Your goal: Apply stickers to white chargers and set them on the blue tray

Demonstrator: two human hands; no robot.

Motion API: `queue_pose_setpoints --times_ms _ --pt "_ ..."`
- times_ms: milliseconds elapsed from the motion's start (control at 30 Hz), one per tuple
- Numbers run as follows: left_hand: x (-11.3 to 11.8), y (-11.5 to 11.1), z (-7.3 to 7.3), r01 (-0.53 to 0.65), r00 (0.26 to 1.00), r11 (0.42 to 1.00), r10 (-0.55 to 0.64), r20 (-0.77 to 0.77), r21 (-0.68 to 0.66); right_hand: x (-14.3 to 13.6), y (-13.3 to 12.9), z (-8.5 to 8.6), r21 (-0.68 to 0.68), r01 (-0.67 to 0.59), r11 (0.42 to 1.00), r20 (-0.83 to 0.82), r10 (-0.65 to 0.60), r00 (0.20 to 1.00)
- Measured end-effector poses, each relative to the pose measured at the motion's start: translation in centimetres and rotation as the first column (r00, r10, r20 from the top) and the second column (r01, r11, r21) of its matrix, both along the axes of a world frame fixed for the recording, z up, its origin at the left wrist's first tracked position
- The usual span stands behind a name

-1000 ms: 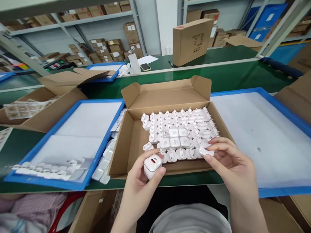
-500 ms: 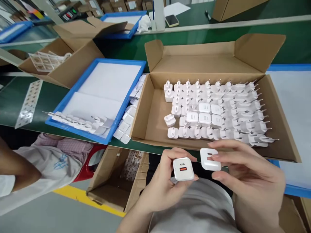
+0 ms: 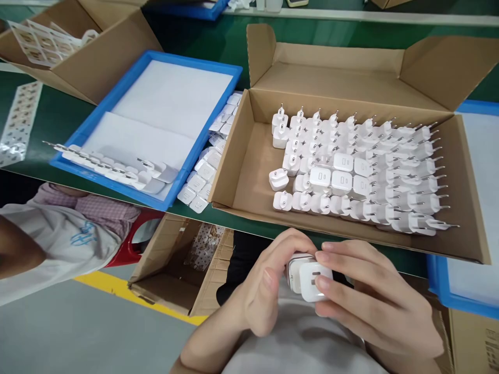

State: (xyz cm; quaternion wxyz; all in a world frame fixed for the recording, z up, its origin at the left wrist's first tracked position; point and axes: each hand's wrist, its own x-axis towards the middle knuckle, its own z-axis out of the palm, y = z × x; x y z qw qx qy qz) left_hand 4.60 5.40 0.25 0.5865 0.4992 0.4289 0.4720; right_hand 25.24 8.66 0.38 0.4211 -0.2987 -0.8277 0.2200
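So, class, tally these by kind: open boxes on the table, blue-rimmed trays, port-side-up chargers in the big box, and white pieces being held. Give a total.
Open boxes on the table: 2
Blue-rimmed trays, two partly in view: 3
Port-side-up chargers: 5
White pieces in left hand and right hand: 2
Total: 12

The trays [image 3: 218, 63] are blue-rimmed, the bench [image 3: 187, 31] dark green, the stool [image 3: 130, 240] red (floor stripe [image 3: 113, 297] yellow).
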Motion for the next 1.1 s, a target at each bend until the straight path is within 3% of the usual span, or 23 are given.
queue_pose_setpoints --times_ms 100,300,500,867,1100 --pt "0.2 -0.2 0.1 0.015 0.999 1.000 -0.014 0.031 -0.016 0.0 0.2 0.4 0.059 -0.072 0.996 0.058 0.069 0.996" --pt "0.2 -0.1 0.1 0.043 0.999 0.998 -0.042 0.029 -0.036 -0.4 -0.7 -0.6 0.068 0.022 0.997 0.015 -0.023 1.000" --pt "0.4 -0.1 -0.1 0.045 0.999 0.999 -0.045 0.020 -0.003 0.3 0.2 0.4 0.050 -0.093 0.994 0.113 0.087 0.990" --pt "0.5 -0.1 0.1 0.040 0.999 0.999 -0.039 0.027 -0.030 -0.1 0.6 0.7 0.110 -0.108 0.988 0.124 0.094 0.988" --pt "0.6 -0.1 -0.2 0.054 0.997 0.999 -0.053 0.048 -0.006 0.3 0.2 0.6 0.071 -0.098 0.993 0.142 0.087 0.986"
